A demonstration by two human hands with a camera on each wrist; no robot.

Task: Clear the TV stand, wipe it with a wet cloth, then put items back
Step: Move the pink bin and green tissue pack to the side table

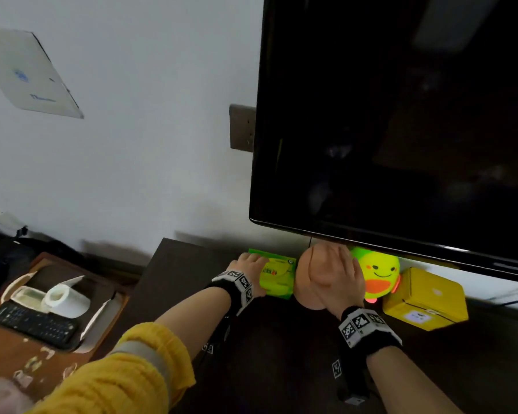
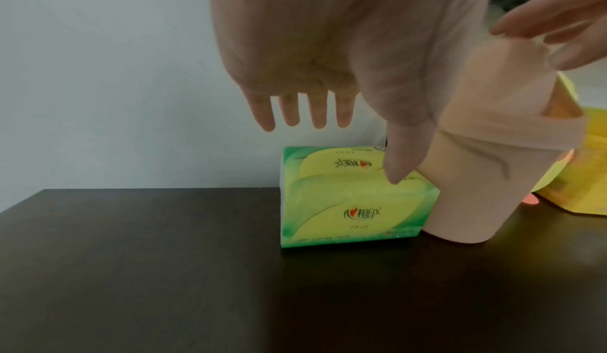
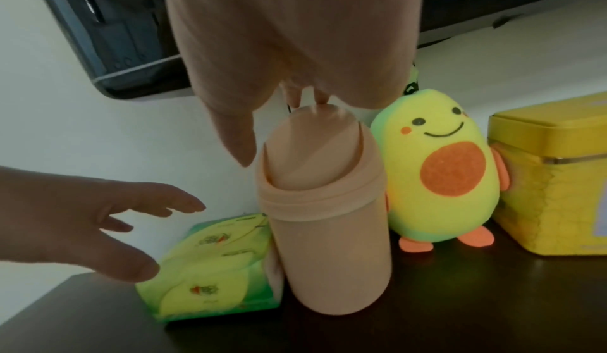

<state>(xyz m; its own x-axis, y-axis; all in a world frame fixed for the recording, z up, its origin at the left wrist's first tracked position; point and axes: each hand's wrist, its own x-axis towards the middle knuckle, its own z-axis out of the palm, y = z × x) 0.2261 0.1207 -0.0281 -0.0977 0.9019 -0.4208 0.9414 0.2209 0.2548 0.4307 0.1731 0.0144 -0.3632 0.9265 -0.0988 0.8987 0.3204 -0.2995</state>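
Note:
On the dark TV stand a green tissue pack lies against a peach bin with a swing lid. My left hand hovers over the pack with straight, spread fingers, and the thumb tip is at the pack's top edge. My right hand is spread over the bin, fingertips at its lid, without a grip. An avocado plush and a yellow tin stand to the right.
The black TV hangs low over the items, its bottom edge just above my right hand. A wall socket sits left of it. Left of the stand, a brown tray holds a remote and a tissue roll.

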